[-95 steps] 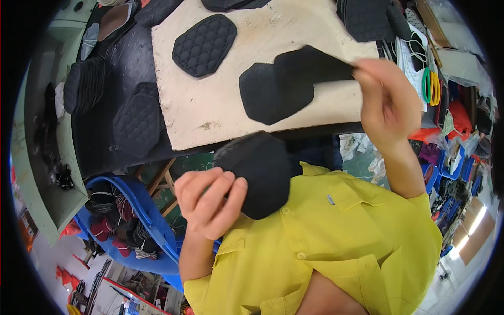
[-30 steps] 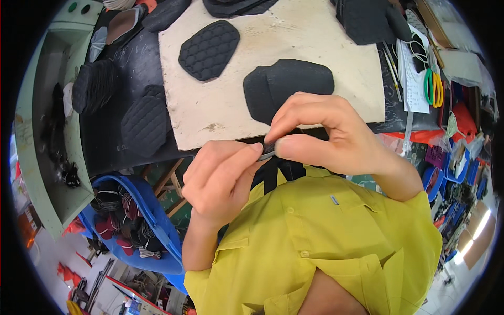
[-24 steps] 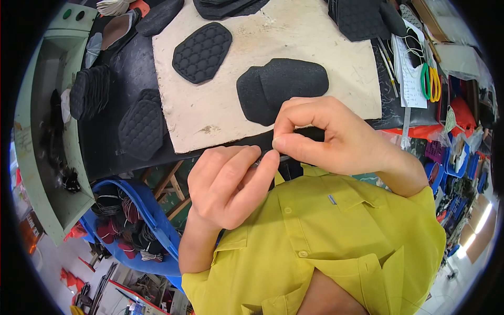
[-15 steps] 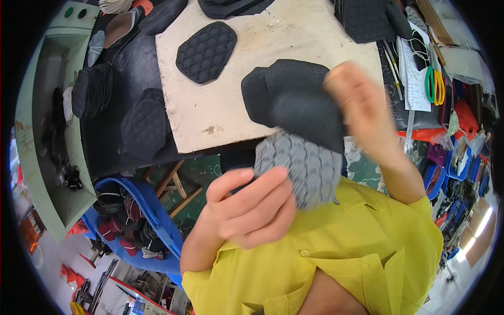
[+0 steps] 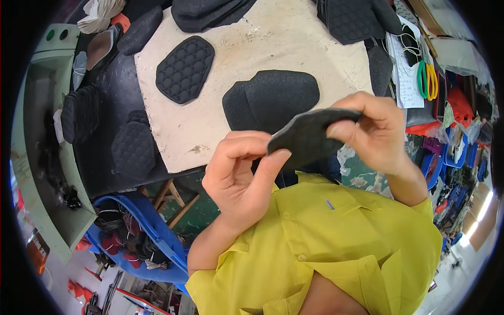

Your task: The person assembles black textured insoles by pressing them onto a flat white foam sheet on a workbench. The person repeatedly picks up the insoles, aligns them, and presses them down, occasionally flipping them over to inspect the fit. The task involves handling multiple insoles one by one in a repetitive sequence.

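Note:
A dark grey fabric pad [image 5: 310, 137] is held flat in the air between both hands, just above my yellow shirt. My left hand [image 5: 239, 181] pinches its near left edge with thumb and fingers. My right hand [image 5: 375, 131] grips its far right edge. Behind the pad, on the beige work board [image 5: 294, 47], lies a small stack of plain black pads [image 5: 268, 97], and a quilted black pad [image 5: 185, 69] lies further left.
More black quilted pads [image 5: 132, 149] sit on the dark table to the left, others [image 5: 357, 18] at the board's far edge. Green-handled scissors [image 5: 428, 79] and papers lie at right. A blue bin [image 5: 136, 241] of scraps stands below left, beside a green machine [image 5: 37, 131].
The hands pinched something small near my chest, then swung a textured pad up. Now the pad is turned flat and stretched between both hands, higher and more to the right.

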Motion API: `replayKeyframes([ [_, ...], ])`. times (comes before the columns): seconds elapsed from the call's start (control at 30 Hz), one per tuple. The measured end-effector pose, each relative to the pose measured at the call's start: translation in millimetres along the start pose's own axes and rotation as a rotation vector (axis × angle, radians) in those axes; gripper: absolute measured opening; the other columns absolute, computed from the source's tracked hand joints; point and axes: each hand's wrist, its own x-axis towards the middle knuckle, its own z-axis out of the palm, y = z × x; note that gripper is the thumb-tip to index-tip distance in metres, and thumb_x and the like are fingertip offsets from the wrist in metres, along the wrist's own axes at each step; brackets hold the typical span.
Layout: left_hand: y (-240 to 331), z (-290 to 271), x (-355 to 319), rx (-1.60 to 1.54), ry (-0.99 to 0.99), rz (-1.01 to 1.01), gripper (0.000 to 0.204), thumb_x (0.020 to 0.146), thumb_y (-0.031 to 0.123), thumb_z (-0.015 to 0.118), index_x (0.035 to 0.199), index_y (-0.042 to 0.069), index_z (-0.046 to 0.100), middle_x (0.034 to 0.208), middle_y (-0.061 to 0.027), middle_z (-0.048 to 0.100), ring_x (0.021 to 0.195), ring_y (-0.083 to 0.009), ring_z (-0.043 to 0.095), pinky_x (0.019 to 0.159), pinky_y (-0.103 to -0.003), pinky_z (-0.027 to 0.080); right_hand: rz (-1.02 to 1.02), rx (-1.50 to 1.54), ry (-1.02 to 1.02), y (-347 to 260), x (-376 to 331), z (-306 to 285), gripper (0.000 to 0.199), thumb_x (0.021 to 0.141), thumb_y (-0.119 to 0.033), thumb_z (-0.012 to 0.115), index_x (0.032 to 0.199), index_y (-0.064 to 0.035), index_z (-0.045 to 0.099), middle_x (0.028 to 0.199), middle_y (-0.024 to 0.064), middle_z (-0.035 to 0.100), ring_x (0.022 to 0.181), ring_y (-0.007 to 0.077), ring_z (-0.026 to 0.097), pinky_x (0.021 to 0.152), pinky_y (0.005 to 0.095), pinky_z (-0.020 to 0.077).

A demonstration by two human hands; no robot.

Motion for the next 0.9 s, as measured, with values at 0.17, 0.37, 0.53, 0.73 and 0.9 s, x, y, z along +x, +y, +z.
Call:
replayKeyframes([
  [0.17,-26,-36,5,0.889,-0.115,0.409,0.024,0.068,-0.007,0.077,0.089,0.0,0.068,0.092,-0.0109,0.067,0.081,-0.027,0.065,0.07,-0.032,0.052,0.119,0.137,0.118,28,27,-23,0.013,0.091,-0.006,0.069,0.099,0.0037,0.068,0.082,-0.0008,0.066,0.075,0.0028,0.058,0.065,0.0183,0.0455],
  [0.37,-41,-46,-5,1.155,-0.23,0.6,0.02,0.068,0.006,0.073,0.088,0.004,0.071,0.094,-0.0086,0.068,0.09,-0.0269,0.064,0.073,-0.038,0.05,0.289,0.12,0.049,44,45,0,0.015,0.088,-0.011,0.074,0.095,0.0019,0.069,0.075,-0.0046,0.062,0.065,-0.0018,0.052,0.054,0.0154,0.0389],
  [0.53,-49,-49,-6,1.17,-0.219,0.584,0.022,0.069,0.007,0.075,0.09,0.004,0.07,0.097,-0.0087,0.069,0.093,-0.0265,0.064,0.076,-0.037,0.052,0.33,0.028,0.106,51,43,15,0.016,0.088,-0.012,0.074,0.094,0.0011,0.069,0.071,-0.0063,0.061,0.06,-0.0033,0.049,0.05,0.0148,0.0359],
  [0.73,-49,-51,-7,1.144,-0.221,0.555,0.024,0.069,0.006,0.078,0.092,0.002,0.07,0.098,-0.0094,0.07,0.095,-0.0279,0.064,0.079,-0.037,0.051,0.333,0.099,0.142,56,35,24,0.016,0.089,-0.013,0.074,0.096,0.0007,0.069,0.072,-0.0055,0.062,0.059,-0.0039,0.049,0.049,0.0141,0.0356],
  [0.9,-51,-53,-8,1.168,-0.243,0.552,0.031,0.07,0.005,0.075,0.101,0.006,0.072,0.101,-0.0065,0.067,0.095,-0.0254,0.062,0.08,-0.036,0.049,0.316,0.121,0.121,59,35,28,0.014,0.089,-0.011,0.073,0.097,0.0007,0.069,0.074,-0.0046,0.064,0.059,-0.0039,0.049,0.049,0.0137,0.0361],
])
